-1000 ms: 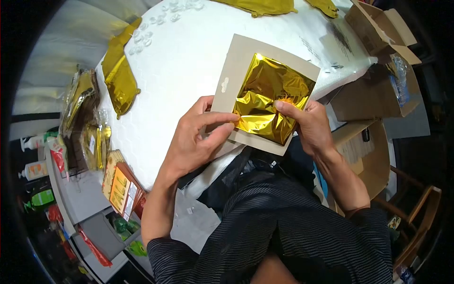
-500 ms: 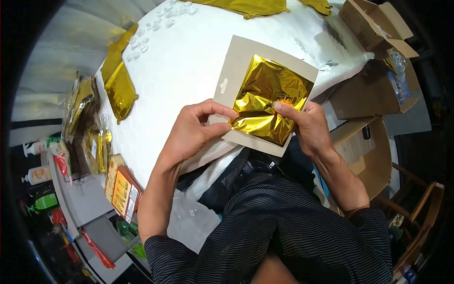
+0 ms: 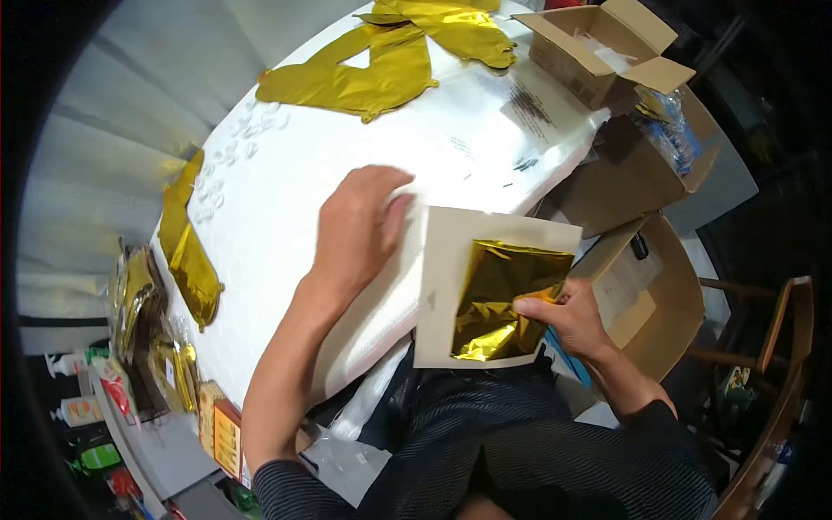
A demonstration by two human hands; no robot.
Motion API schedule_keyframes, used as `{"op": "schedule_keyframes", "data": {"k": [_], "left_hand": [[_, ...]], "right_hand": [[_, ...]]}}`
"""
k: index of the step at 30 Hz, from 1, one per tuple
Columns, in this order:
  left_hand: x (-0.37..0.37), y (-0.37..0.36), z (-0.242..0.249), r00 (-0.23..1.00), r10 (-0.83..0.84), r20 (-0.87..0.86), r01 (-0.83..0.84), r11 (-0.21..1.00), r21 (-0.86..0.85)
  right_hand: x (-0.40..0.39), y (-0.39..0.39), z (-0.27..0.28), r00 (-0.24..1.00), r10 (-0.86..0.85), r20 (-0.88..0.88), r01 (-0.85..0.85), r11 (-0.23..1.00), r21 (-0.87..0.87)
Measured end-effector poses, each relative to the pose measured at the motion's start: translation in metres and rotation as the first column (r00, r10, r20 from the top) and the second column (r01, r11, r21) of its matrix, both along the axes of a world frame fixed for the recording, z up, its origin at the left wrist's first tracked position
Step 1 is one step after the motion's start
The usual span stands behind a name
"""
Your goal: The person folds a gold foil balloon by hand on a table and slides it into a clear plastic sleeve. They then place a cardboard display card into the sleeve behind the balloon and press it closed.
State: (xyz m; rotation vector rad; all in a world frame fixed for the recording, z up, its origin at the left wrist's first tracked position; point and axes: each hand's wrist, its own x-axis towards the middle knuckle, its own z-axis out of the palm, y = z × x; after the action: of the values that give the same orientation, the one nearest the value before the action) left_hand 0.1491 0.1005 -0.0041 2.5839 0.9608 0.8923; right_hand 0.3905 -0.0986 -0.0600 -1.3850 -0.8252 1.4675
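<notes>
My right hand (image 3: 576, 321) grips the right side of a pale backing card (image 3: 440, 286), its thumb pressed on the folded gold foil balloon (image 3: 511, 299) lying against the card. The card is held above my lap, just off the table's near edge. My left hand (image 3: 357, 217) is over the white table to the left of the card, not touching it. Its fingers are bent, with a gap between them and the thumb, and nothing shows in them.
Flat gold foil balloons (image 3: 373, 74) lie at the table's far side, and another (image 3: 191, 269) at the left edge. Small clear discs (image 3: 230, 156) are scattered nearby. Open cardboard boxes (image 3: 598, 186) stand at the right. Packaged gold items (image 3: 139, 286) hang at the left.
My left hand has let go of the card and moved up and away from it. My right hand has lowered and turned the card towards my lap. The view has shifted to the right.
</notes>
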Motion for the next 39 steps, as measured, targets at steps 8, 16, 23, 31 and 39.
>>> {"op": "schedule_keyframes", "data": {"k": [8, 16, 23, 31, 39], "left_hand": [[0.074, 0.069, -0.025, 0.901, -0.276, -0.334, 0.303, 0.953, 0.030], [0.092, 0.061, -0.012, 0.905, -0.162, -0.395, 0.195, 0.980, 0.046], [0.090, 0.081, -0.014, 0.933, -0.220, -0.284, 0.189, 0.973, -0.131], [0.064, 0.081, 0.004, 0.824, -0.402, -0.398, 0.314, 0.910, -0.270], [0.025, 0.039, 0.001, 0.813, -0.419, -0.405, 0.344, 0.906, -0.248]], "right_hand": [[0.027, -0.012, -0.017, 0.974, -0.165, -0.157, 0.175, 0.983, 0.052], [0.037, -0.001, -0.026, 0.963, -0.172, -0.207, 0.177, 0.984, 0.009], [0.049, -0.008, -0.034, 0.934, -0.259, -0.247, 0.267, 0.964, -0.002], [0.061, -0.013, -0.034, 0.893, -0.341, -0.293, 0.369, 0.929, 0.041], [0.064, -0.015, -0.037, 0.888, -0.366, -0.279, 0.389, 0.921, 0.030]]}}
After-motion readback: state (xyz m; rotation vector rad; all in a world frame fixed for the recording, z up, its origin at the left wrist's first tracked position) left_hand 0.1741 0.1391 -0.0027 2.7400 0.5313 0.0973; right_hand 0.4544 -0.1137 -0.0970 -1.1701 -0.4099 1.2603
